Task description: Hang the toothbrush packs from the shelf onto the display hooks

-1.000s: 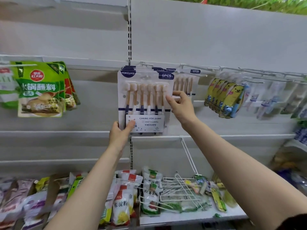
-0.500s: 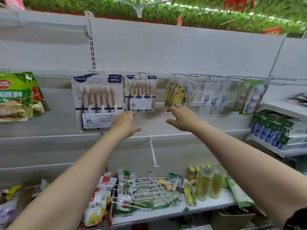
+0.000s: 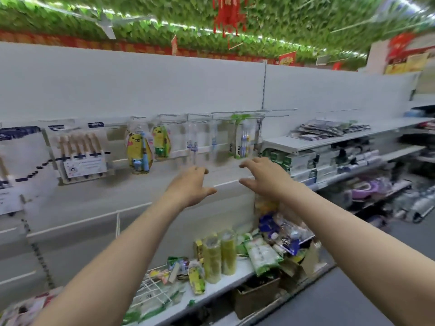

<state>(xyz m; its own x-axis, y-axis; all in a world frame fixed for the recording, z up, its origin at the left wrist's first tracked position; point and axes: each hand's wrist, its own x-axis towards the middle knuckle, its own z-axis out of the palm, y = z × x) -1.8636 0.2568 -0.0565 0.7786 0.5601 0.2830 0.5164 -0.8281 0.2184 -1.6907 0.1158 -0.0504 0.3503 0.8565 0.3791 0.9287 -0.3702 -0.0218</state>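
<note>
1. Reaching forward with nothing in them, the left hand (image 3: 191,185) and the right hand (image 3: 264,177) hovered side by side before the white back panel (image 3: 164,90), fingers spread apart and loosely curved.
2. Toothbrush packs lay in a flat pile on the upper shelf (image 3: 306,141) to the right of both hands; that pile (image 3: 329,130) sat up and right of the right hand, clearly the nearer one, and by my judgement it would take the next pick.
3. The piled packs looked to lie flat, long axes roughly along the shelf, though blur hid detail.
4. Display hooks (image 3: 277,111) jutted out above the hands, the rightmost ones bare.
5. Hung packs (image 3: 81,151) and yellow bear packs (image 3: 138,149) filled hooks further left.
6. Bottles and bags (image 3: 219,257) crowded the lower shelf, well below the reach.
</note>
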